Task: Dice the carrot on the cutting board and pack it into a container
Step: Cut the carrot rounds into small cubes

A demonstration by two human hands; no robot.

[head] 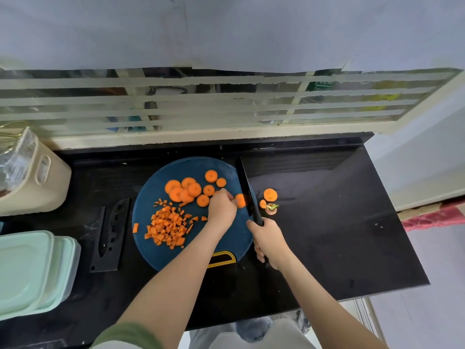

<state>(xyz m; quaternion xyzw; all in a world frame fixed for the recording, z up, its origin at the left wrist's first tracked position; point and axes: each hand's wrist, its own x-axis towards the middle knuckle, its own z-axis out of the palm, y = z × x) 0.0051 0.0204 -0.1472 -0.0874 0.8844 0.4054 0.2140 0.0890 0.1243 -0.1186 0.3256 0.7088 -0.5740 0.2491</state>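
A round dark blue cutting board (156, 187) lies on the black counter. Several orange carrot rounds (187, 188) lie on its far half, and a heap of diced carrot (167, 229) sits at its near left. My left hand (221, 207) pinches a carrot slice (241, 200) at the board's right edge. My right hand (268, 239) grips the handle of a black knife (245, 187), whose blade stands against that slice. Pale green lidded containers (32, 270) are stacked at the near left.
Two carrot rounds (270, 195) and the carrot's stem end (271, 207) lie on the counter (339, 222) right of the board. A black knife sheath (109, 238) lies left of the board. A beige bin (37, 177) stands at the far left. A louvred window runs behind.
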